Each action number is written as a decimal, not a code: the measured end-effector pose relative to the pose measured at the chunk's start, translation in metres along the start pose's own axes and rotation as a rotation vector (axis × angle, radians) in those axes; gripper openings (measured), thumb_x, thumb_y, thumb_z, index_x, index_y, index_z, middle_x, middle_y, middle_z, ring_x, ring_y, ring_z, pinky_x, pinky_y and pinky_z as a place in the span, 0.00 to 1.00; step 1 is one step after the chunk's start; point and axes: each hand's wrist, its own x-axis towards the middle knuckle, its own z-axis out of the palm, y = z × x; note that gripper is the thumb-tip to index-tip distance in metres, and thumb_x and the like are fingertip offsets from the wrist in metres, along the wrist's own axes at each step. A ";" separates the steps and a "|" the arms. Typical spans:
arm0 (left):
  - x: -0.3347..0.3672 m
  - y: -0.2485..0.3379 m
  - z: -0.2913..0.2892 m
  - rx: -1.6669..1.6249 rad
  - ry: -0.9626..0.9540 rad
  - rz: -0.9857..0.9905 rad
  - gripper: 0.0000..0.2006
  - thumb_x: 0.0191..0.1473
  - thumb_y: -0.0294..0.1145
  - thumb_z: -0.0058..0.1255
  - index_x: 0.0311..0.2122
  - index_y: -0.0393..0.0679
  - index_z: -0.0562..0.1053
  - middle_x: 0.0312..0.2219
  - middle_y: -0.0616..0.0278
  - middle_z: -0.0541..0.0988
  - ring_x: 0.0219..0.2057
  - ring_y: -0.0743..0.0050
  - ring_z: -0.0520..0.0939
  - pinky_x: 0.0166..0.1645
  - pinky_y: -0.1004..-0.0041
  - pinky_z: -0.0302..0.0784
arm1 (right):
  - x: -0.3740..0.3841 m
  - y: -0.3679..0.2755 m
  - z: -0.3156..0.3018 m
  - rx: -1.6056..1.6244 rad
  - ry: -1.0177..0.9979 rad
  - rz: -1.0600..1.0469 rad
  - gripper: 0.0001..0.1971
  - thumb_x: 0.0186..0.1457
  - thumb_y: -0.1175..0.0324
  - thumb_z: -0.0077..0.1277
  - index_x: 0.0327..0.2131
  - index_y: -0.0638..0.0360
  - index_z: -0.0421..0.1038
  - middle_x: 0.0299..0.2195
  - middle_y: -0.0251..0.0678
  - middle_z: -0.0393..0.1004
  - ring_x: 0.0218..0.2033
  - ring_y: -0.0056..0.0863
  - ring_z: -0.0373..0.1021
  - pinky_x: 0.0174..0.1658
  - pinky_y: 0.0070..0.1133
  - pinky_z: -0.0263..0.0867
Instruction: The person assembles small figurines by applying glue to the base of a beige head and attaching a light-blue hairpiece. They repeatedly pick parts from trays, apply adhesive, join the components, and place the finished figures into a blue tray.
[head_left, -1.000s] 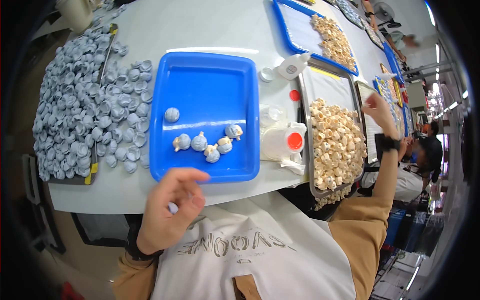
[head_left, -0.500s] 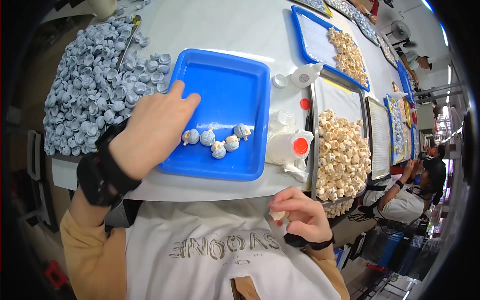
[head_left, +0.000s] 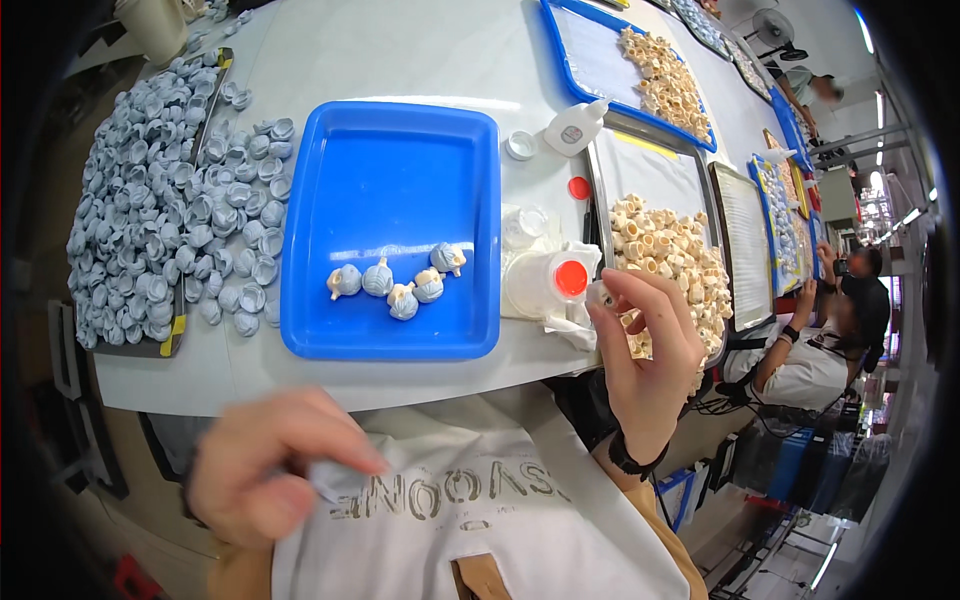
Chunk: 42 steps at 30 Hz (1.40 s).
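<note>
My right hand is raised beside the white jar, pinching a small cream doll-head piece between thumb and fingers. Low over my apron, my left hand is smeared by motion. Its finger and thumb close toward each other, and a blurred pale blue piece shows between them. In the blue tray lie several small heads with blue caps, grouped in its lower half. Loose pale blue cup-shaped pieces are heaped left of the tray.
A metal tray of cream head pieces stands at the right. A white squeeze bottle and a round cap are beside it. Farther back is another blue tray. A co-worker sits at the right.
My left hand has drawn back from the tray's left edge to over the apron. My right hand has risen with the doll-head piece toward the jar. The view has shifted rightward.
</note>
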 end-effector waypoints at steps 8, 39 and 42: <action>-0.022 -0.061 0.000 -0.317 -0.038 -0.160 0.15 0.57 0.39 0.38 0.36 0.34 0.66 0.27 0.61 0.72 0.22 0.86 0.67 0.26 0.83 0.62 | 0.010 0.000 0.008 -0.163 -0.064 -0.112 0.11 0.40 0.80 0.55 0.33 0.62 0.71 0.27 0.37 0.70 0.28 0.34 0.65 0.31 0.25 0.61; 0.017 -0.076 0.031 -0.383 0.091 -0.043 0.19 0.42 0.13 0.53 0.42 0.37 0.66 0.37 0.60 0.73 0.20 0.95 0.66 0.22 0.88 0.58 | -0.012 -0.033 0.032 0.604 -0.261 -0.232 0.20 0.32 0.80 0.60 0.36 0.62 0.72 0.29 0.37 0.71 0.25 0.29 0.67 0.26 0.20 0.61; 0.015 -0.076 0.028 -0.296 0.104 -0.065 0.18 0.40 0.15 0.55 0.40 0.37 0.69 0.36 0.61 0.74 0.17 0.95 0.65 0.21 0.88 0.57 | -0.008 -0.032 0.033 0.540 -0.323 -0.270 0.20 0.31 0.79 0.60 0.35 0.63 0.73 0.28 0.37 0.72 0.25 0.27 0.66 0.27 0.19 0.61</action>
